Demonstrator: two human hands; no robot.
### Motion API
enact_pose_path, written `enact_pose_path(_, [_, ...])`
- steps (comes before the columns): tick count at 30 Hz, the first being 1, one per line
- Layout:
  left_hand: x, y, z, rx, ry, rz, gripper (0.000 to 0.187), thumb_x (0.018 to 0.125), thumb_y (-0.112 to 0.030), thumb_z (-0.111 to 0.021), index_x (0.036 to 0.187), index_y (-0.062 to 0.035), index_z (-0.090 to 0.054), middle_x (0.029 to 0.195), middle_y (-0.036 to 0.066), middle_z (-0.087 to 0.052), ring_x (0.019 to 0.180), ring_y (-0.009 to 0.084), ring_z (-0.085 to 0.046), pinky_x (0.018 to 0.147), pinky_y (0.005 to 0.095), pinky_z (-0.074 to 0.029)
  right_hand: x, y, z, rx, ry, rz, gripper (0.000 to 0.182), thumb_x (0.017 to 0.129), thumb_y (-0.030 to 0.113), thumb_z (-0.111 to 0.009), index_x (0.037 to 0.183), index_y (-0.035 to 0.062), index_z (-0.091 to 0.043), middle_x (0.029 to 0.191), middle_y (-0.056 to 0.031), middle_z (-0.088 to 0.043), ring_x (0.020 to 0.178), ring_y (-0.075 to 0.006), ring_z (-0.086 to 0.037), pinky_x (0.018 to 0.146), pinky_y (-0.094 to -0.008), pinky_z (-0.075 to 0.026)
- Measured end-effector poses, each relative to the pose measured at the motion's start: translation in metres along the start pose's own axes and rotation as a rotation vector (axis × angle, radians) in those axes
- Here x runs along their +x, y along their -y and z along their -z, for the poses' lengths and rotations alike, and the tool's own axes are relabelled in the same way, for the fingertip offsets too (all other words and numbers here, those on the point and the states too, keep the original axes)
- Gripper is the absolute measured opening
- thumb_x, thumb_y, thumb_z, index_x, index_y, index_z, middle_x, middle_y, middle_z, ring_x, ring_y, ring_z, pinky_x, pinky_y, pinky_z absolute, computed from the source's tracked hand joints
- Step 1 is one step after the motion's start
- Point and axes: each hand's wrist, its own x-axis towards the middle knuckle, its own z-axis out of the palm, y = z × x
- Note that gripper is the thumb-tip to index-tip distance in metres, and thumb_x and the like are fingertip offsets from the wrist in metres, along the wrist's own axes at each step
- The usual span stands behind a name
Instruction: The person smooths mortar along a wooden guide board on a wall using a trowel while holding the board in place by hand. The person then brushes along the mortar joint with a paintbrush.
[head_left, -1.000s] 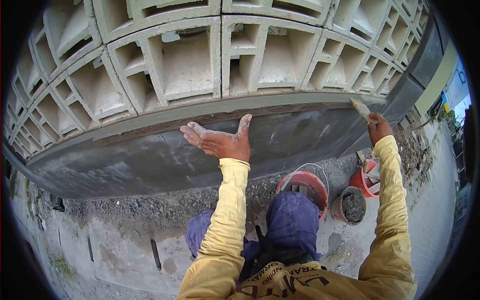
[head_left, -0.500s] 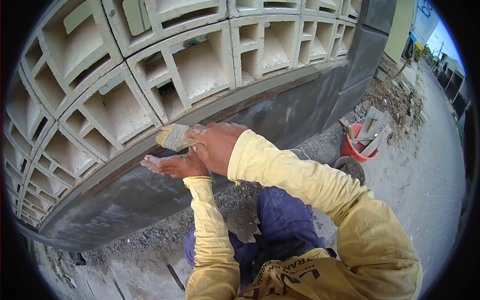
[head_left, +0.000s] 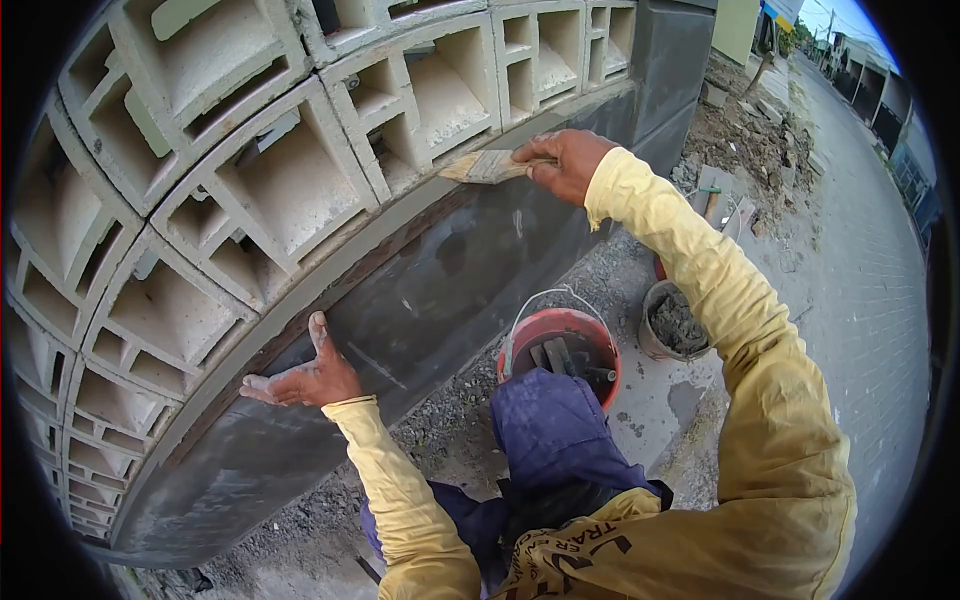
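Observation:
My right hand (head_left: 572,163) grips a wide brush (head_left: 490,167) by its handle, its pale bristles pointing left against the ledge (head_left: 400,217) under the pierced blocks (head_left: 290,185). Lower on the left, my left hand (head_left: 310,376) is spread with the thumb up, holding nothing, beside the brown strip below that ledge. Dark grey, smooth plaster (head_left: 430,290) covers the wall beneath both hands.
A red bucket (head_left: 612,385) with tools in it stands by my knee. Right of it is a bucket of grey mortar (head_left: 676,322). Rubble (head_left: 770,150) lies near the wall's end, beside a paved road (head_left: 860,300). Gravel runs along the wall base.
My hands, close together before, are now apart. The right has carried the brush to the right along the ledge; the left is lower and spread. The view has shifted, showing the red bucket near my knee.

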Motion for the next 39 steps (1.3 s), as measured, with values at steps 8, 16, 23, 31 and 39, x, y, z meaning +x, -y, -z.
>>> enact_pose_path(8, [0.000,-0.011,0.004,-0.016,0.024,0.055,0.126,0.068,-0.052,-0.086,0.142,0.0123,-0.006,0.151,0.036,-0.003,0.144,0.0445,-0.004,0.117,0.0534,-0.014,0.027,-0.134,0.044,-0.137,-0.112,-0.428,0.034,0.089,0.021,-0.058,0.121,0.0157,-0.068,0.101,-0.0144,-0.072,0.091,-0.0284,-0.069,0.088,-0.0371,-0.052])
enact_pose_path(16, [0.004,-0.005,0.010,0.030,-0.034,0.011,0.131,0.066,-0.069,-0.076,0.146,0.0110,-0.010,0.149,0.039,-0.013,0.141,0.0527,-0.012,0.113,0.0622,-0.018,-0.038,-0.020,0.030,0.440,-0.187,-0.153,0.032,0.090,0.012,-0.056,0.120,0.0042,-0.063,0.069,0.0007,-0.059,0.058,-0.0036,-0.048,0.055,-0.0188,-0.037])
enact_pose_path(23, [0.007,-0.010,0.019,-0.007,-0.016,0.137,0.121,0.073,-0.065,-0.072,0.150,0.0017,-0.007,0.156,0.028,-0.007,0.143,0.0515,-0.008,0.107,0.0657,-0.021,-0.054,0.215,-0.036,0.652,0.301,0.293,0.031,0.093,0.008,-0.056,0.122,0.0006,-0.060,0.083,0.0001,-0.058,0.074,-0.0059,-0.053,0.069,-0.0219,-0.044])
enact_pose_path(31, [0.010,-0.013,0.035,-0.287,-0.043,0.282,0.109,0.073,-0.056,-0.076,0.142,0.0093,-0.022,0.148,0.032,-0.026,0.136,0.0514,-0.027,0.107,0.0592,-0.029,-0.062,0.417,-0.133,0.434,0.363,0.711,0.034,0.093,0.017,-0.051,0.124,0.0019,-0.054,0.117,-0.0265,-0.062,0.110,-0.0447,-0.058,0.096,-0.0441,-0.045])
enact_pose_path(39, [0.015,-0.007,0.038,0.000,-0.043,0.137,0.116,0.067,-0.066,-0.075,0.141,0.0092,-0.026,0.147,0.031,-0.028,0.133,0.0538,-0.030,0.108,0.0586,-0.031,-0.074,0.520,-0.183,0.488,0.421,0.631,0.034,0.095,0.016,-0.048,0.127,0.0019,-0.051,0.107,-0.0268,-0.062,0.098,-0.0419,-0.061,0.088,-0.0449,-0.047])
